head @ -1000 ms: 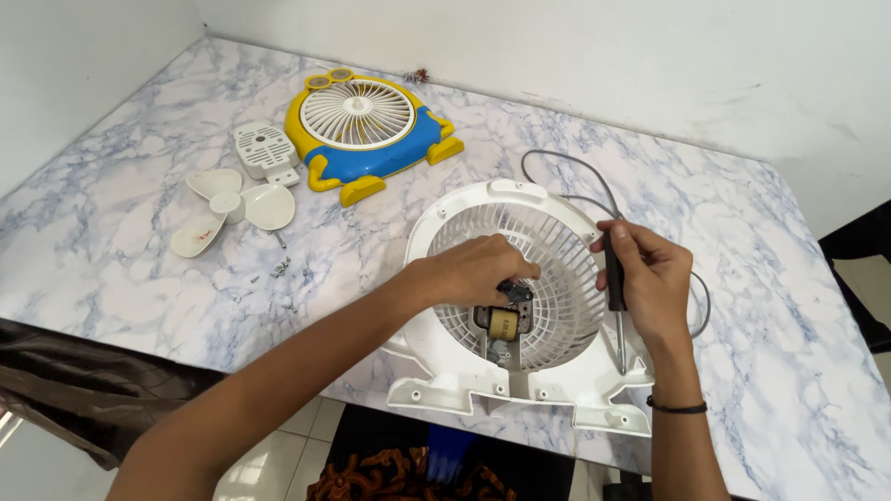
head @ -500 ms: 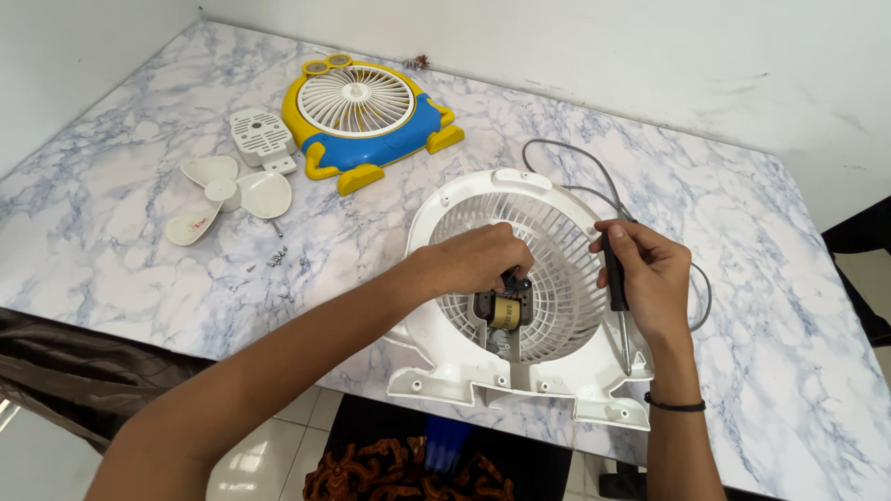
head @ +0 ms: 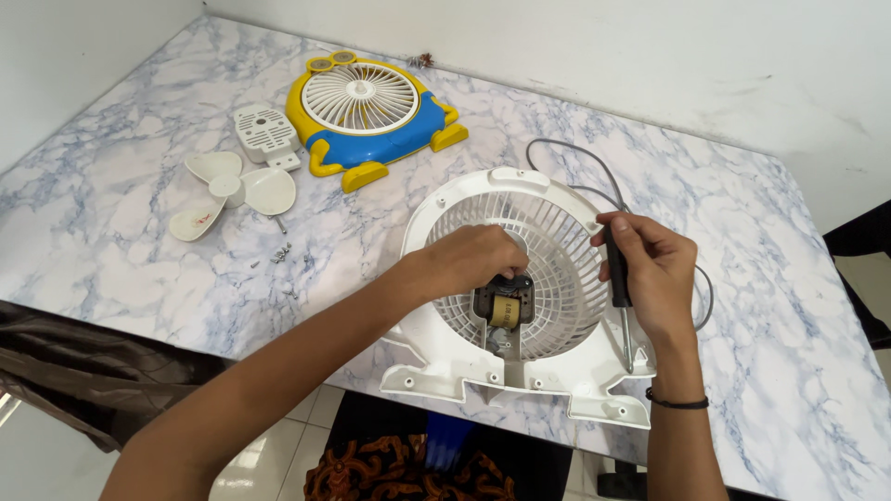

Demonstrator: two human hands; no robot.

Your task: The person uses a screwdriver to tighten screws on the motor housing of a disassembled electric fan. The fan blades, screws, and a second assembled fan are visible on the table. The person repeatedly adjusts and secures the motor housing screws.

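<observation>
Head view, and we're looking down at a marble table point(head: 111, 223) with a white fan housing point(head: 520, 297) lying flat near its front edge. Up and left of that housing sits a yellow-and-blue fan point(head: 367, 107). Further left of the housing are loose white fan blades point(head: 232, 190), with a small white cover point(head: 264, 130) just above them. Our left hand point(head: 469, 260) rests on the housing's grille, fingers curled over the motor point(head: 504, 306) at its centre. Our right hand point(head: 654, 269), at the housing's right rim, grips a black-handled screwdriver point(head: 618, 278), tip pointing down.
</observation>
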